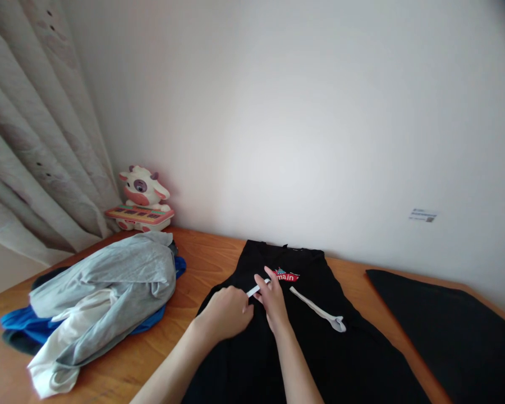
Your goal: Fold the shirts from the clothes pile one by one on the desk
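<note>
A black garment [315, 359] lies spread on the wooden table, with a red printed patch [287, 276] near its top that shows the letters "main". My left hand [224, 314] is closed in a fist on one end of a white fabric strip [253, 290] above the garment. The fingers of my right hand [272, 300] are bent around the strip's other end, partly hiding it and the patch. A second white strip [315, 308] rests on the garment to the right, slanting down to a loose folded end.
Left of the garment is a heap of grey, white and blue clothes [122, 275]. A toy cow with a keyboard [141, 202] stands against the wall behind it, beside a curtain [33, 134]. A black mat-like piece [454, 325] covers the table's right side.
</note>
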`<state>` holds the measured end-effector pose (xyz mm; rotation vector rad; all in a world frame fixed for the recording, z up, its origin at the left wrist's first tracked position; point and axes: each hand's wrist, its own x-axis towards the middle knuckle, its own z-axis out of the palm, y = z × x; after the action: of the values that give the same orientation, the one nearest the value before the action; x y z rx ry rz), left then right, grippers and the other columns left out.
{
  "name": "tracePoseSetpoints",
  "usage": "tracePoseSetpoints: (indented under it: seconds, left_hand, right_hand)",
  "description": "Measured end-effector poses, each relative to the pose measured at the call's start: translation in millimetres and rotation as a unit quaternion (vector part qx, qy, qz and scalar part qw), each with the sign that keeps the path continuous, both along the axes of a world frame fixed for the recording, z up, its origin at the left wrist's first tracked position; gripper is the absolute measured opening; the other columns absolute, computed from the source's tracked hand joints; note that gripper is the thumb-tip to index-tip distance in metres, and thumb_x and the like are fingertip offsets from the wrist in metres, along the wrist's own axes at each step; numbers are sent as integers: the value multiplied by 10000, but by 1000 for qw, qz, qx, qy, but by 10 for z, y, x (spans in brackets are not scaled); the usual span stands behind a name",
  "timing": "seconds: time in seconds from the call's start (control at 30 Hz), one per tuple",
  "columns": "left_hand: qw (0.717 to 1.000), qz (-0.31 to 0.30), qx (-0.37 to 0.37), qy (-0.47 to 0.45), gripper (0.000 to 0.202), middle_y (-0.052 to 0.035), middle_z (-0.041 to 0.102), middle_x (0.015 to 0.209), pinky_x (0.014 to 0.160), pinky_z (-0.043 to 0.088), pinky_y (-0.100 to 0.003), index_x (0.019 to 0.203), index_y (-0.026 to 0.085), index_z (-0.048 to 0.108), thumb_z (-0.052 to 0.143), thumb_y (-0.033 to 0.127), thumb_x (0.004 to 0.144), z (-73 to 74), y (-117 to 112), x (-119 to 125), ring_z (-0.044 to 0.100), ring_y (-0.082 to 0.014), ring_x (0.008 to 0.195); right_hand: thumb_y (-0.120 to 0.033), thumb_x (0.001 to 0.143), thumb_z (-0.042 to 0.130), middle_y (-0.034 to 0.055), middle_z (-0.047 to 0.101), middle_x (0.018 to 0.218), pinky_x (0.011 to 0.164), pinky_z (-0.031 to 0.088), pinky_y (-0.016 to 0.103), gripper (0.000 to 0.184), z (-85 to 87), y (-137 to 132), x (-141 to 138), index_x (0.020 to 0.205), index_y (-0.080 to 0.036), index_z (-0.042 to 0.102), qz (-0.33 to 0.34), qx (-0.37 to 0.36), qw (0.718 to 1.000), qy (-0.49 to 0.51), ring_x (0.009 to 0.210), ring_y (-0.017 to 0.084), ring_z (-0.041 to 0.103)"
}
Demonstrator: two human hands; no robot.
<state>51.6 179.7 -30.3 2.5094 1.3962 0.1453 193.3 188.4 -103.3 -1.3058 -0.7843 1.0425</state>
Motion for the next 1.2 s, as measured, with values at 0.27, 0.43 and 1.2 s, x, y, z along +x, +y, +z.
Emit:
tracePoseSetpoints:
  seconds: [0.27,0.43,1.2]
  left_hand:
    - [983,46,118,-136,361,-116,609,1396,1118,425,-396,1294,182,588,392,292,1011,-679,428,-116,560,-247,1297]
    - [977,-9,129,-172,344,-104,658,1311,1079,469,-425,1264,210,597,469,296,956,-801,419,-230,599,-260,1237]
    - [973,110,183,-83,371,-74,637,993,802,501,-320,956,217,723,472,11,776,-696,485,-499,599,-235,987]
  right_hand:
    - [-579,705,722,133,580,1443,954,531,386,830,-139,58,111,1428,-217,538,-30,48,998,7,1274,317,587]
    - [-611,733,699,137,530,1502,1080,450,399,772,-238,83,140,1370,-186,601,-57,80,994,-49,1399,317,472]
    - [-215,939,490,126,650,1055,889,551,444,196,-332,-268,163,1105,-188,590,-143,208,818,-517,1007,266,633]
